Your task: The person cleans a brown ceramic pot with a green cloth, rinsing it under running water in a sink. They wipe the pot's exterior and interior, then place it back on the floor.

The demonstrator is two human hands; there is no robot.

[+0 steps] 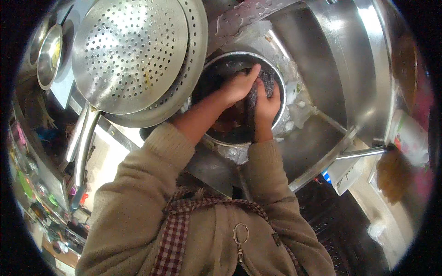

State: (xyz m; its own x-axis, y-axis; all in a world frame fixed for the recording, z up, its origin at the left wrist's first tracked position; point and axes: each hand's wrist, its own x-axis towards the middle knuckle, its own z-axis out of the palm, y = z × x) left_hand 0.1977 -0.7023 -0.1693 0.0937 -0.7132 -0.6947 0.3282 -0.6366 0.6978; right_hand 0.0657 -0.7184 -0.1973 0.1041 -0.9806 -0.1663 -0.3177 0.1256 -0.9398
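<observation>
Both of my hands are inside a round metal pot (280, 120) with a dark interior, which stands in a stainless steel sink. My left hand (241, 84) reaches in from the left, its thumb up near a dark grey, speckled, wet-looking piece of material (266, 74). My right hand (267, 103) has its fingers curled on the same grey piece, just right of my left hand. What the piece is, I cannot tell. Brownish matter shows low in the pot, partly hidden by my left forearm.
Two large perforated metal strainers (131, 57) with long handles overlap at the upper left, close to my left forearm. Beyond them lies a small metal bowl (50, 57). The sink's curved rim (321, 165) runs along the right. Crumpled clear plastic (236, 154) lies below the pot.
</observation>
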